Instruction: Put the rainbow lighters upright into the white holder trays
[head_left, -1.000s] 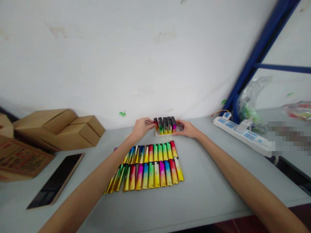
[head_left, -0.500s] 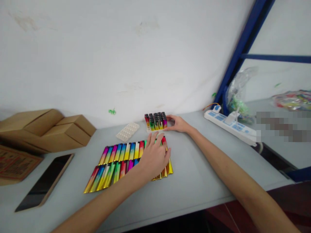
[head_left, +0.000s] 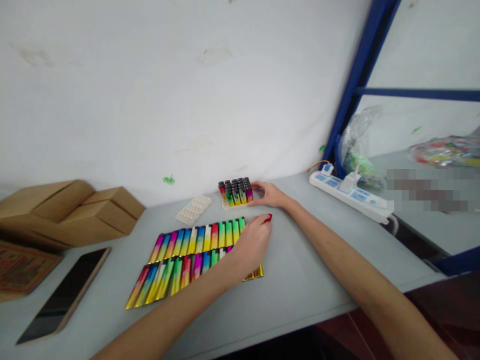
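Two rows of colourful lighters point(head_left: 187, 252) lie flat on the grey table point(head_left: 300, 280). My left hand point(head_left: 252, 244) is over the right end of the rows, fingers closed around a red lighter point(head_left: 267, 218) lifted off the row. A small tray of upright lighters point(head_left: 235, 192) stands near the wall. My right hand point(head_left: 270, 194) rests against the tray's right side, fingers curled on it.
An empty white tray point(head_left: 194, 208) lies left of the filled one. Cardboard boxes point(head_left: 71, 207) and a phone point(head_left: 63, 295) sit at the left. A white power strip point(head_left: 348, 195) and plastic bags point(head_left: 360, 150) are at the right by a blue frame point(head_left: 352, 85).
My left hand left the upright tray, came down onto the flat rows and has picked up a red lighter at the right end. My right hand stayed at the tray.
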Demonstrator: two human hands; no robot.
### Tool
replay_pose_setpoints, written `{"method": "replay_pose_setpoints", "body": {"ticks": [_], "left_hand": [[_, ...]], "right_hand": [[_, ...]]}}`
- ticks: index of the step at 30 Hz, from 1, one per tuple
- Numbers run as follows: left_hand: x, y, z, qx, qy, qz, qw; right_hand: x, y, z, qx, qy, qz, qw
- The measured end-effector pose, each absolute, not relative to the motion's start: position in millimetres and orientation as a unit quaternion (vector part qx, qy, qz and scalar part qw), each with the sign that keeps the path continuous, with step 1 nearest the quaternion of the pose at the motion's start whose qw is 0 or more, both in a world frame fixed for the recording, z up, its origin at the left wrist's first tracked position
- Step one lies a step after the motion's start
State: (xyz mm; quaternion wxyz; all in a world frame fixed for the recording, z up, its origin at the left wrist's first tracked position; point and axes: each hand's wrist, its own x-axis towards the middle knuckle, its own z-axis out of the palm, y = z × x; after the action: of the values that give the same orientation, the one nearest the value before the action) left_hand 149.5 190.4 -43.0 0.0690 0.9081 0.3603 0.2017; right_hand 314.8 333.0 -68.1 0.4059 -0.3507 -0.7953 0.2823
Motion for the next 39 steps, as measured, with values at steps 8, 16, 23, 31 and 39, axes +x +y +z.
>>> {"method": "replay_pose_setpoints", "body": {"ticks": [8,16,23,31,39], "left_hand": [[156.1,228.7,-18.5,0.795,0.44,0.305,0.284],[113.8,201.1,11.1,0.579,0.375,0.385,0.613],[85.2,175.2,12.4,0.513,0.379,0.398,0.659],[76.4,162.3,15.8,0.424,0.294,0.421,0.746],[74.7,161.1,10.5,0.514,0.385,0.449,0.621]], "right_hand": [[314.8,341.1,-72.4,-0.348,-0.798,0.281,0.403],[316.8,338.7,-70.9,-0.343,-0.803,0.273,0.403],[316.6,332.3,-66.5,-0.343,-0.806,0.263,0.403],[318.9,329.0,-67.2,-0.374,-0.805,0.262,0.378],[319.3,326.1,-65.3,-0.398,-0.804,0.254,0.362]]}}
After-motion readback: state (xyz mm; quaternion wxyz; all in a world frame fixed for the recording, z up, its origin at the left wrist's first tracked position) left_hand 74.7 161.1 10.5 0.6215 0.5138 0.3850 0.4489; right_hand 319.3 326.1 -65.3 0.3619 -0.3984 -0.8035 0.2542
